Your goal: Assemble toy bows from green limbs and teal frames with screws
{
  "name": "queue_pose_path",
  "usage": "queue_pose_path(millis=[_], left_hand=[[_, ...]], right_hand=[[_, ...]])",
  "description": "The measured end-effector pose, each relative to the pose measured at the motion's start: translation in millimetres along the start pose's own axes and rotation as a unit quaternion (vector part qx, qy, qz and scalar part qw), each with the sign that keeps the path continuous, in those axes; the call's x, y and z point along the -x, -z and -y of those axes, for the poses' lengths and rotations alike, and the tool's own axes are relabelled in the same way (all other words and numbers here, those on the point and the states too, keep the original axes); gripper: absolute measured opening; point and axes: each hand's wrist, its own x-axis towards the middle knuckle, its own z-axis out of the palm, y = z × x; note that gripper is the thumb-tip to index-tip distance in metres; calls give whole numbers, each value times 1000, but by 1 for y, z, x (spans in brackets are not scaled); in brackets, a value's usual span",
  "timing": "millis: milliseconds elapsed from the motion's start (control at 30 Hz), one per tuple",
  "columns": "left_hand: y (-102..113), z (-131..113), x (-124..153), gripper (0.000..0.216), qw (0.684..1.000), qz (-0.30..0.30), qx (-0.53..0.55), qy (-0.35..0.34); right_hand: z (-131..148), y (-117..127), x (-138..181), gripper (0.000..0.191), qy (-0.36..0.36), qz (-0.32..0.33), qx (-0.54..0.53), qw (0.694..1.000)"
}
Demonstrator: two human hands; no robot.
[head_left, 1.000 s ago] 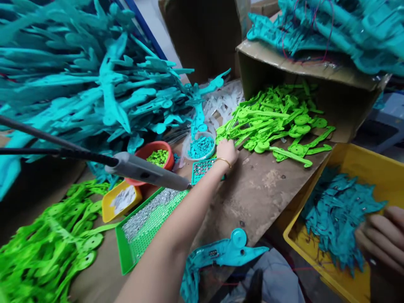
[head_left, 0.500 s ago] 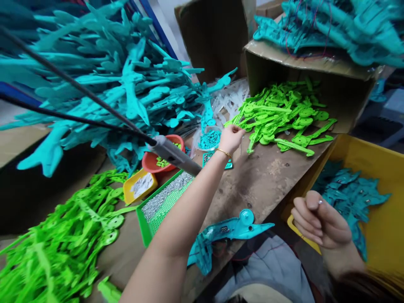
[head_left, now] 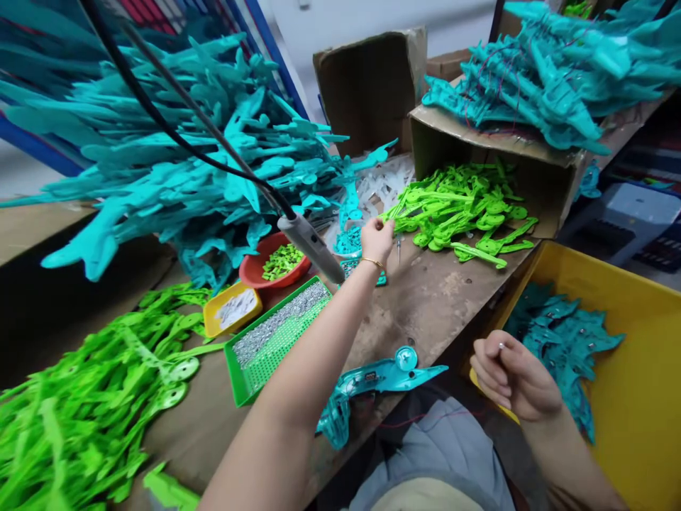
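My left hand [head_left: 377, 240], a bracelet at its wrist, reaches across the bench to the near-left end of a pile of bright green plastic parts [head_left: 462, 202]. Its fingertips are pinched together against thin green strips; whatever they hold is hidden. My right hand [head_left: 513, 376] is raised in front of the yellow bin, fingers curled, with a small shiny silver piece [head_left: 501, 345] at the thumb and forefinger. Below my left forearm lies a turquoise plastic shell [head_left: 383, 376] with a round end, at the bench edge. A thin red wire runs from near it across my lap.
A green perforated tray [head_left: 277, 365] of small silver pieces, a yellow dish [head_left: 213, 312] and a red bowl [head_left: 247, 273] stand left. A grey rod-shaped tool [head_left: 313, 248] hangs over them. Turquoise parts [head_left: 175, 177] are heaped behind. The yellow bin [head_left: 633, 333] holds turquoise parts.
The view has shifted slightly, showing more of the back. My left hand stays at the green pile, and my right hand keeps its curled grip.
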Motion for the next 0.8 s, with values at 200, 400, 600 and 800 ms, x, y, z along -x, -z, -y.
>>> queue_pose_path(millis=[200,400,600,800], left_hand=[[43,-47,46,11,976,45,58,-207],[52,-61,132,15,940,296,98,-137],[94,-14,164,59,896,388,-79,-200],[107,31,177,51,854,397,-205,-266]], right_hand=[[-11,-8,-23,24,0,-149,231,961],[-20,-31,-45,31,-1,-109,419,901],[-18,-28,-55,33,34,-209,258,943],[-26,-24,-69,43,-36,-204,159,965]])
